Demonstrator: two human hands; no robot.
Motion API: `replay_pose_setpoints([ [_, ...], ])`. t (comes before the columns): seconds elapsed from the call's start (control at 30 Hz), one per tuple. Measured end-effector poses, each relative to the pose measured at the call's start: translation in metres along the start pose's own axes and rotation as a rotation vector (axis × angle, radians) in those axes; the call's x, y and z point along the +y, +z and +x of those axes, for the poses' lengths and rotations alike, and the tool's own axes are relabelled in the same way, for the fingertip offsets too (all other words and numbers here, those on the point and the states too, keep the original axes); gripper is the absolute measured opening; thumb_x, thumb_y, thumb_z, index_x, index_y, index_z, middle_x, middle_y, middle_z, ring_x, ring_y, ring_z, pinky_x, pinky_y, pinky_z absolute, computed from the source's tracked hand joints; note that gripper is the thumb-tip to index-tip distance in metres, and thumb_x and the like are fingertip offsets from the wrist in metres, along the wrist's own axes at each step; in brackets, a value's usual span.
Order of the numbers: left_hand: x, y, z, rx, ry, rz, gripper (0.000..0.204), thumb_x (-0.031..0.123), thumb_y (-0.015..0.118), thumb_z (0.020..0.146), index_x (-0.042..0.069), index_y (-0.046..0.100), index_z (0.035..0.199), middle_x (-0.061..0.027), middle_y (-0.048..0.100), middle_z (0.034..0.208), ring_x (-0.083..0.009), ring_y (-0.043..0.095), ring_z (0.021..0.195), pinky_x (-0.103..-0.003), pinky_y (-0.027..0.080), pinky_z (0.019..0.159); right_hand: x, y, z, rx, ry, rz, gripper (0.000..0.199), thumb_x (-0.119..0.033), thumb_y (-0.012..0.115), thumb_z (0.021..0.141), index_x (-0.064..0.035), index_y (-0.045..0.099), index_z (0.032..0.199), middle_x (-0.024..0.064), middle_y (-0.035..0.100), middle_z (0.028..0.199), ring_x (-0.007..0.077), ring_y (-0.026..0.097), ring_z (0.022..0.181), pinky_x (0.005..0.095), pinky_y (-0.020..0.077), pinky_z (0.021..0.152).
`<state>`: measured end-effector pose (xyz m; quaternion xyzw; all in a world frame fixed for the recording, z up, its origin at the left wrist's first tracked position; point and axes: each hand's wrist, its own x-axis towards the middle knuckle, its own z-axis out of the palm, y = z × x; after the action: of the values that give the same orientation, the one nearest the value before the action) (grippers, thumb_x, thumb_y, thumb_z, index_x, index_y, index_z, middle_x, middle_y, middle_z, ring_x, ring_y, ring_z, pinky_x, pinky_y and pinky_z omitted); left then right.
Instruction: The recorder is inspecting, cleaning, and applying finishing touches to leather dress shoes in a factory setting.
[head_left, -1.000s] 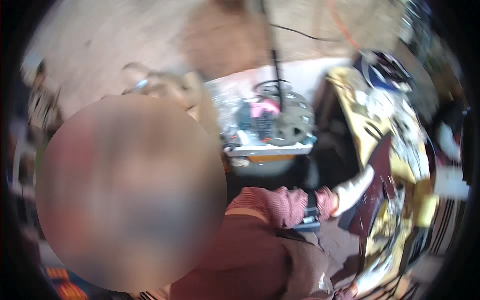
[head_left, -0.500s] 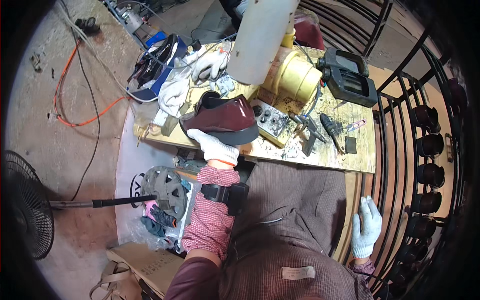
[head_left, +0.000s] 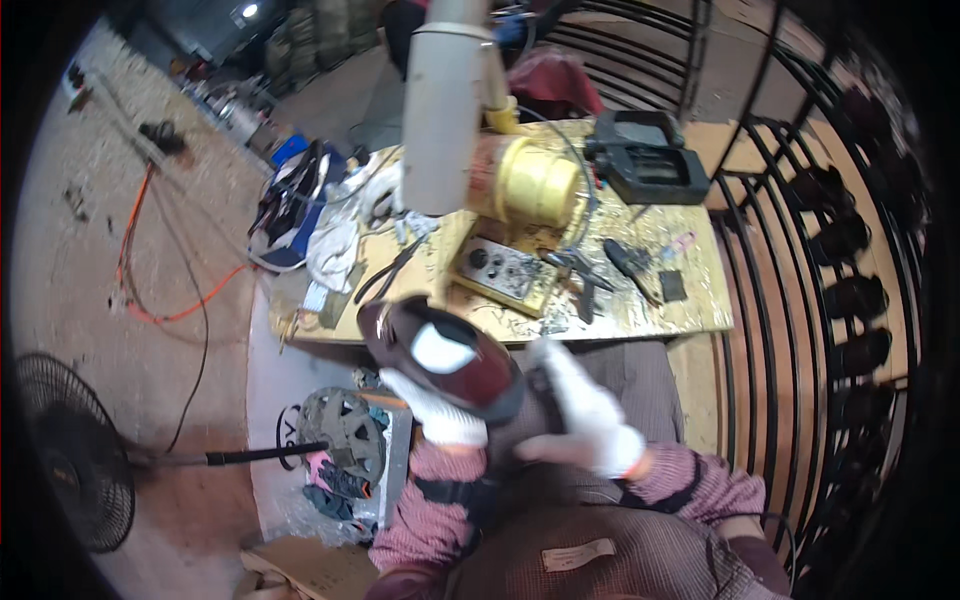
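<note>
In front of the wooden table's near edge, held up above the lap: one glossy dark-red shoe with a thick dark sole, opening toward the left, a white glare on its upper. Left hand in a white knitted glove: set under the shoe's near side and gripping it, fingertips hidden. Right hand in a white glove: just beside the sole, slightly blurred, thumb and fingers apart; contact cannot be told. Pink-checked sleeves; brown ribbed apron.

Containers: pale-rimmed tray, low at left, with a grey spoked disc and a pink-and-dark glove; blue tub-like holder, dark glossy contents indistinct.

Surface: pale yellow wooden table, scuffed, bearing black-handled pliers, a metal box with round knobs, a ribbed yellow cylinder, and a black plastic case.

Room: black metal-bar rack at right, lined with dark shoes; black caged fan at left; orange cable.
</note>
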<state>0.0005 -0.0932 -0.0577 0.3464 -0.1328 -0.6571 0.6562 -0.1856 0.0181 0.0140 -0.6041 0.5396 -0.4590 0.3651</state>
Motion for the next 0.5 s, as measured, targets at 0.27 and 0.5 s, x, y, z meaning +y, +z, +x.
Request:
replay_pose_setpoints([
  [0.27, 0.109, -0.009, -0.091, -0.752, -0.160, 1.280, 0.054, 0.041, 0.052, 0.111, -0.007, 0.069, 0.130, -0.0201, 0.075, 0.120, -0.0292, 0.072, 0.113, -0.041, 0.054, 0.105, 0.011, -0.012, -0.003, 0.027, -0.062, 0.020, 0.112, -0.035, 0.096, 0.068, 0.0032, 0.042, 0.158, 0.0247, 0.060, 0.147, 0.0375, 0.058, 0.139, 0.0422, 0.0438, 0.119],
  [0.5, 0.102, 0.047, -0.058, -0.785, -0.432, 0.887, 0.048, 0.035, 0.058, 0.108, -0.003, 0.064, 0.138, -0.0148, 0.073, 0.123, -0.0238, 0.071, 0.112, -0.038, 0.054, 0.105, -0.002, -0.027, 0.029, -0.207, -0.368, -0.071, 0.109, -0.032, 0.094, 0.068, -0.0018, 0.044, 0.159, 0.0232, 0.060, 0.145, 0.0383, 0.060, 0.134, 0.0430, 0.0457, 0.115],
])
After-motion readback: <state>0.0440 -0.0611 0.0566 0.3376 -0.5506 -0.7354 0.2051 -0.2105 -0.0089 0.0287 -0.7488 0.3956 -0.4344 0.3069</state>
